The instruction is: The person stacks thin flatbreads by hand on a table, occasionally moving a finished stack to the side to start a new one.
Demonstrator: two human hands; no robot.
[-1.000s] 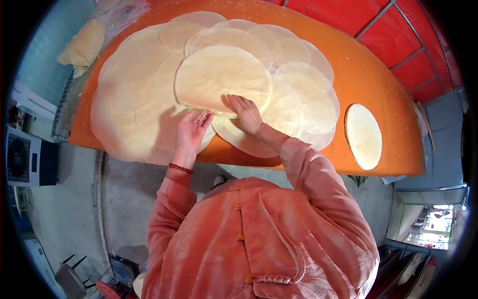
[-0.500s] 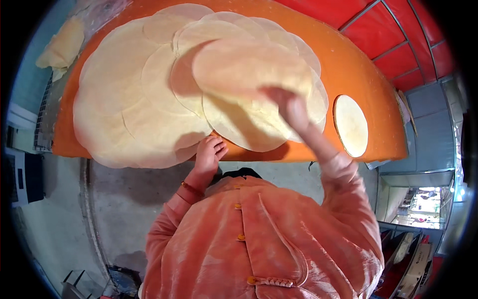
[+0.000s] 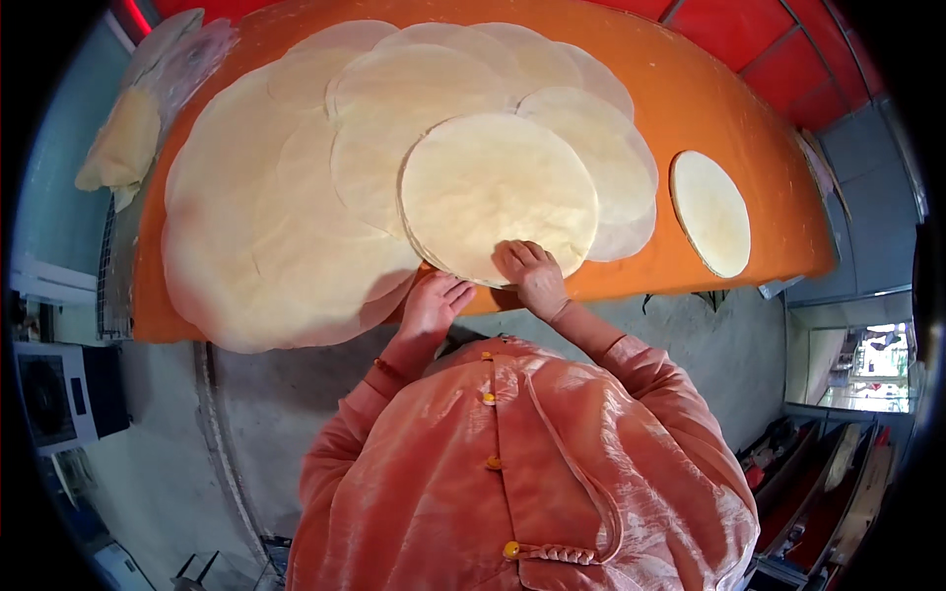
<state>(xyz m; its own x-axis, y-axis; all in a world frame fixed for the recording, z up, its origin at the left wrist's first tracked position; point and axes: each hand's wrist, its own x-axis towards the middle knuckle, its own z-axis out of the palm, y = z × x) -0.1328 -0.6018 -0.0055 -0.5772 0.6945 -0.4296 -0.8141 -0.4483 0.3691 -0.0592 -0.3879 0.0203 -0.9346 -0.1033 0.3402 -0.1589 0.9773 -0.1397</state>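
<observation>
Thin round flatbreads, pale cream and paper-like, are spread in wide overlapping layers [image 3: 236, 197] over an orange-covered table. On their near right part lies a neat round stack of flatbreads [image 3: 493, 187]. My right hand [image 3: 532, 276] rests on the near edge of this stack, its fingers laid flat over the top sheet. Beside the stack's near left rim is my left hand [image 3: 440, 303], palm turned inward, its fingers loosely bent and apart, holding nothing that shows. Whether its fingertips touch the rim, I cannot tell.
Another round pale piece [image 3: 710, 214] lies apart on the right of the orange table [image 3: 769, 197]. At the far left hang folded flatbread [image 3: 123, 138] and clear plastic [image 3: 197, 59]. Grey floor [image 3: 276, 414] runs along the near edge; red panels [image 3: 798, 69] stand behind.
The flatbread that my right hand was swinging in the air now lies flat on the near stack. My right hand has come down and toward me, close to my left hand.
</observation>
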